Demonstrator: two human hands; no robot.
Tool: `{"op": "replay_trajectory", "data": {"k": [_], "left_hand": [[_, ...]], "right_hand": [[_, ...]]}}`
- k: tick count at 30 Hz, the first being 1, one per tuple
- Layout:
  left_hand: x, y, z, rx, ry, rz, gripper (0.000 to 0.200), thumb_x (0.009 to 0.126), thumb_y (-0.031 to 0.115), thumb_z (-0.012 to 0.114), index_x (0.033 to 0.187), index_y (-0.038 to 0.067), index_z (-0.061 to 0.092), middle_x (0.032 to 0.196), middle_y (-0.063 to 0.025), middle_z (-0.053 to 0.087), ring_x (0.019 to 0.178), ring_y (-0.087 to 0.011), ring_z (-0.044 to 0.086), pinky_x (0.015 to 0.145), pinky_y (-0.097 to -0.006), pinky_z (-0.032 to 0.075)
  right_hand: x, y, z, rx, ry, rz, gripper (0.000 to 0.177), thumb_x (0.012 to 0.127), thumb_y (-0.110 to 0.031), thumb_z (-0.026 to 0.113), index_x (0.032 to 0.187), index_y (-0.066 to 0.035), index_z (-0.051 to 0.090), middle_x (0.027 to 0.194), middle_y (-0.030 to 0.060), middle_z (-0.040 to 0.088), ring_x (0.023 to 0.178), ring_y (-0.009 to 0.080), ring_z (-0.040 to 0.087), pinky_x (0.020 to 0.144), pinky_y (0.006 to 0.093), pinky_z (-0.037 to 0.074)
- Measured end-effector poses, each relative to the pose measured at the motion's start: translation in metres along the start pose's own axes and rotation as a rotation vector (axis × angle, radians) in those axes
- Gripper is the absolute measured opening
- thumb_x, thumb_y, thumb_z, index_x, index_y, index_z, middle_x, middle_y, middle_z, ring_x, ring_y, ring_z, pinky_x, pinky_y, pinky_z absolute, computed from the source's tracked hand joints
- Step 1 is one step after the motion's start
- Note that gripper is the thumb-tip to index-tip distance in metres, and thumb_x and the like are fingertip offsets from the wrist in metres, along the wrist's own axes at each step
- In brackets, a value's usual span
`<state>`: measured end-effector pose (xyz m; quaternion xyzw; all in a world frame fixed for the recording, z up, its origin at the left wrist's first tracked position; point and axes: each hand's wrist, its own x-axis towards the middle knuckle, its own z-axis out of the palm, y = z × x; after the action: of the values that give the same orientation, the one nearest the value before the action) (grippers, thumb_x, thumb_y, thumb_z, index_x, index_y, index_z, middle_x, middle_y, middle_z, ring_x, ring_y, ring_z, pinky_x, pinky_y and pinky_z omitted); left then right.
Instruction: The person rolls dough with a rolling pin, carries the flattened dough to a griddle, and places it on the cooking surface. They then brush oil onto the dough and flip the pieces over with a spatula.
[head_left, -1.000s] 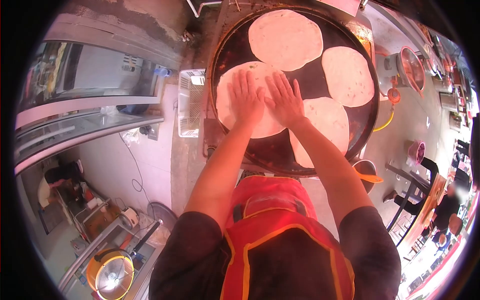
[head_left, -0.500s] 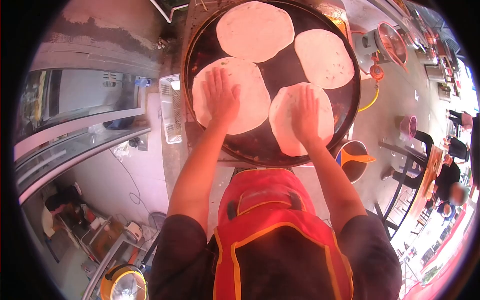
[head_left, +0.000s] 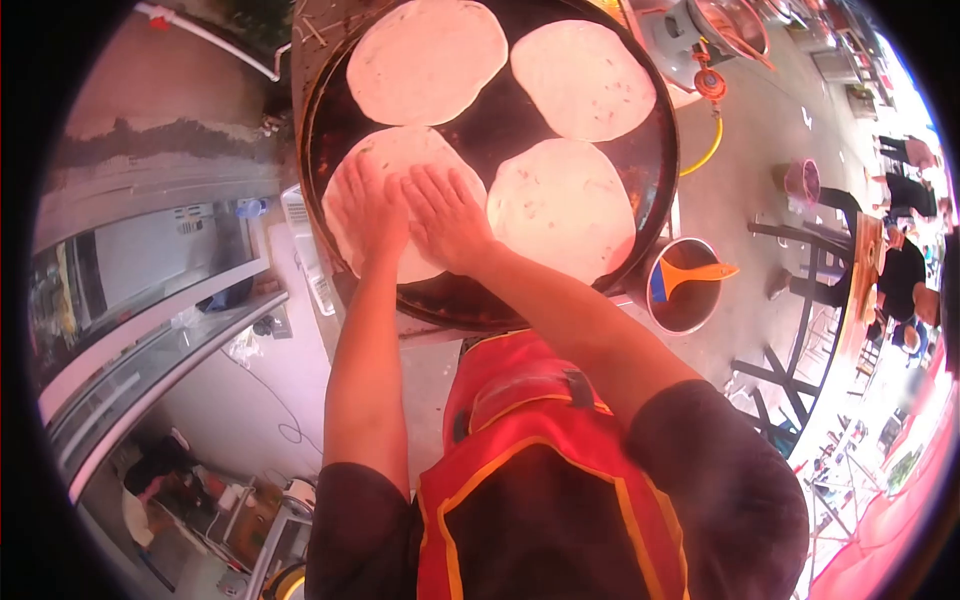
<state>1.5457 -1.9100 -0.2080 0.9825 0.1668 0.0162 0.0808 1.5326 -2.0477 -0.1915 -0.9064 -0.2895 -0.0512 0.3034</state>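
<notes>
My left hand [head_left: 375, 212] lies flat on the near-left flatbread [head_left: 400, 150], fingers stretched out. Right beside it, my right hand [head_left: 445, 215] rests on the right part of the same flatbread, its fingers also extended. This pale round of dough sits on a large round dark griddle [head_left: 475, 165]. The near-right flatbread [head_left: 562, 210] lies just right of my right hand, touched by neither hand. Two more rounds, the far-left flatbread [head_left: 428, 60] and the far-right flatbread [head_left: 583, 80], lie farther back on the griddle.
A metal pot [head_left: 690, 315] with an orange-handled brush [head_left: 700, 273] stands right of the griddle. Beyond are a yellow gas hose [head_left: 708, 150] and a pink bucket [head_left: 802, 181]. A glass-fronted cabinet [head_left: 150, 260] is at left. People sit by a wooden table [head_left: 862, 290] at far right.
My right hand has moved left from the near-right flatbread onto the near-left one, next to my left hand. The view has shifted, so the griddle appears farther left.
</notes>
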Motion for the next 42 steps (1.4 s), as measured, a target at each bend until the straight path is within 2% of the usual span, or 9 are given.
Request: {"op": "replay_trajectory", "data": {"k": [3, 7, 8, 14, 25, 31, 36, 38, 42], "left_hand": [[-0.004, 0.008, -0.001, -0.048, -0.018, -0.194, 0.064, 0.094, 0.047, 0.029, 0.145, 0.010, 0.022, 0.151, -0.0112, 0.018, 0.141, -0.0261, 0.012, 0.111, -0.0506, 0.007], [-0.003, 0.007, 0.022, 0.095, 0.243, -0.240, 0.062, 0.090, 0.045, 0.039, 0.136, 0.003, 0.036, 0.142, -0.0185, 0.034, 0.134, -0.0332, 0.027, 0.107, -0.0537, 0.018], [-0.001, 0.002, 0.028, 0.099, 0.241, -0.230, 0.062, 0.090, 0.042, 0.040, 0.136, 0.001, 0.036, 0.143, -0.0197, 0.033, 0.134, -0.0344, 0.026, 0.107, -0.0535, 0.018], [0.007, 0.002, -0.017, -0.138, 0.205, -0.115, 0.062, 0.092, 0.039, 0.040, 0.140, 0.001, 0.029, 0.146, -0.0213, 0.026, 0.137, -0.0358, 0.019, 0.110, -0.0499, 0.016], [-0.024, 0.024, 0.013, -0.054, 0.189, -0.210, 0.061, 0.091, 0.040, 0.037, 0.141, 0.007, 0.029, 0.149, -0.0108, 0.025, 0.139, -0.0296, 0.015, 0.109, -0.0564, 0.005], [-0.025, 0.029, 0.015, -0.079, 0.186, -0.252, 0.061, 0.093, 0.041, 0.035, 0.143, 0.007, 0.024, 0.150, -0.0104, 0.021, 0.140, -0.0302, 0.011, 0.108, -0.0583, 0.003], [-0.023, 0.029, 0.007, -0.081, 0.108, -0.255, 0.063, 0.094, 0.041, 0.033, 0.143, 0.004, 0.023, 0.150, -0.0136, 0.020, 0.140, -0.0312, 0.009, 0.108, -0.0581, 0.004], [-0.033, 0.041, -0.006, -0.156, 0.163, -0.039, 0.061, 0.090, 0.030, 0.046, 0.140, 0.001, 0.027, 0.147, -0.0161, 0.026, 0.139, -0.0331, 0.014, 0.110, -0.0550, 0.005], [-0.069, 0.088, -0.026, -0.249, -0.041, 0.489, 0.061, 0.083, 0.021, 0.056, 0.137, 0.001, 0.035, 0.144, -0.0162, 0.031, 0.136, -0.0306, 0.023, 0.112, -0.0509, 0.010]], "right_hand": [[0.013, 0.018, -0.003, -0.047, -0.012, -0.145, 0.054, 0.082, -0.028, 0.053, 0.130, -0.005, 0.044, 0.137, 0.0132, 0.042, 0.130, 0.0268, 0.035, 0.108, 0.0470, 0.024], [0.035, 0.041, -0.011, -0.090, -0.086, -0.387, 0.052, 0.081, -0.029, 0.056, 0.128, -0.010, 0.047, 0.131, 0.0093, 0.046, 0.126, 0.0248, 0.039, 0.105, 0.0443, 0.028], [0.038, 0.041, -0.020, 0.048, -0.165, -0.205, 0.044, 0.084, -0.030, 0.052, 0.125, -0.016, 0.051, 0.131, 0.0047, 0.047, 0.128, 0.0226, 0.036, 0.107, 0.0445, 0.024], [0.028, 0.045, -0.042, 0.094, -0.062, 0.095, 0.053, 0.085, -0.013, 0.047, 0.135, 0.000, 0.034, 0.142, 0.0206, 0.032, 0.134, 0.0343, 0.025, 0.109, 0.0490, 0.020], [0.026, 0.029, 0.005, -0.217, -0.105, -0.073, 0.053, 0.089, -0.031, 0.044, 0.137, -0.010, 0.038, 0.142, 0.0128, 0.036, 0.133, 0.0260, 0.031, 0.110, 0.0477, 0.018], [0.023, 0.039, -0.010, -0.161, -0.147, -0.126, 0.053, 0.091, -0.027, 0.044, 0.139, -0.008, 0.032, 0.146, 0.0150, 0.028, 0.136, 0.0280, 0.023, 0.109, 0.0488, 0.019], [-0.039, 0.075, -0.067, -0.122, 0.029, 0.310, 0.056, 0.092, -0.027, 0.045, 0.140, -0.005, 0.028, 0.147, 0.0183, 0.024, 0.136, 0.0355, 0.020, 0.109, 0.0527, 0.017], [-0.068, 0.088, -0.075, -0.300, 0.081, 0.488, 0.057, 0.091, -0.028, 0.046, 0.140, -0.005, 0.029, 0.145, 0.0188, 0.028, 0.134, 0.0363, 0.024, 0.107, 0.0540, 0.019], [-0.100, 0.099, -0.073, -0.408, 0.053, 0.417, 0.062, 0.090, -0.032, 0.048, 0.141, -0.004, 0.028, 0.144, 0.0209, 0.028, 0.133, 0.0384, 0.026, 0.107, 0.0554, 0.019]]}}
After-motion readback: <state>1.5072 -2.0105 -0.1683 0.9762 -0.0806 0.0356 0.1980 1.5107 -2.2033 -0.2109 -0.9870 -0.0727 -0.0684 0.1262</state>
